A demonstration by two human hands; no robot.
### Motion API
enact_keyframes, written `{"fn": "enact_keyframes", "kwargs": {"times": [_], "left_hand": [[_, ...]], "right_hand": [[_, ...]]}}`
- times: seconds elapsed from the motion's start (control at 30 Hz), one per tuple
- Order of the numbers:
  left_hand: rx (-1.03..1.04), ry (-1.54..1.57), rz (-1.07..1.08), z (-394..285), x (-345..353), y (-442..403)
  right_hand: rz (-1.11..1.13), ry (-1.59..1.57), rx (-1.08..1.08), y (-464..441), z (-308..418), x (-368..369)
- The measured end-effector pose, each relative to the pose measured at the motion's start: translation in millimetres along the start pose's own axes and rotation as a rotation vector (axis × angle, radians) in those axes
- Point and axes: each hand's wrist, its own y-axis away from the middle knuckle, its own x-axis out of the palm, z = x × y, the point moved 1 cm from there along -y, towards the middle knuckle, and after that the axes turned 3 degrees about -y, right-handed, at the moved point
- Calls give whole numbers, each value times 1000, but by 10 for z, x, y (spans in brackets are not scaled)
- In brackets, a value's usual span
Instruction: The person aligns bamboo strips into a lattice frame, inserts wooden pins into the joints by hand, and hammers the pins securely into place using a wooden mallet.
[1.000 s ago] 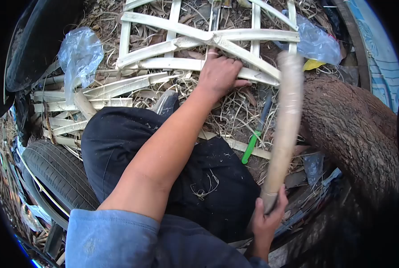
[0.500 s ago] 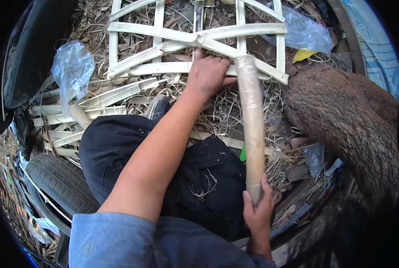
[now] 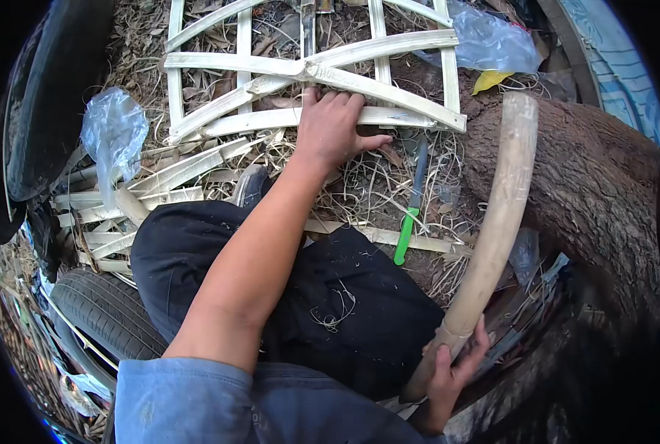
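A lattice frame of pale split-bamboo strips (image 3: 234,61) lies on the ground ahead, with strips crossing near its middle. My left hand (image 3: 330,129) is over its lower strip, the fingers curled onto it below the crossing and the thumb sticking out to the right. In my right hand (image 3: 454,370), near my right knee, is the lower end of a thick, slightly curved wooden stick (image 3: 496,200), its far end pointing up and away. Between the frame and my knee lies a knife with a green handle (image 3: 405,237), its blade toward the frame.
A thick tree trunk (image 3: 574,170) fills the right side. Loose bamboo strips (image 3: 189,166) and shavings litter the ground. Plastic bags (image 3: 114,137) lie left and upper right. A tire (image 3: 108,314) stands at lower left, beside my bent leg (image 3: 189,259).
The stick in my right hand has swung right, away from the frame, uncovering the knife. My left hand stays at the frame, its thumb now in plain sight.
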Motion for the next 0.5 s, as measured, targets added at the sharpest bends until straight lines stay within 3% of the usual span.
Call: {"fn": "enact_keyframes", "kwargs": {"times": [0.07,0.13,0.23,0.3,0.37,0.47,0.5], "left_hand": [[24,83,-198,-79,-43,45],[85,87,-243,-145,-59,78],[153,63,-383,-342,-211,60],[56,139,-151,-382,-188,10],[68,164,-209,-394,-92,-99],[-54,238,-25,-393,-54,-186],[-76,241,25,-401,-83,-203]], "right_hand": [[-31,-4,82,114,-80,-95],[-74,-5,164,274,-240,-253],[-6,203,-101,554,-656,-489],[12,101,26,745,-835,-529],[-41,253,-112,746,-440,-236],[-40,169,-210,813,-667,-357],[-52,42,-135,789,-880,-402]]}}
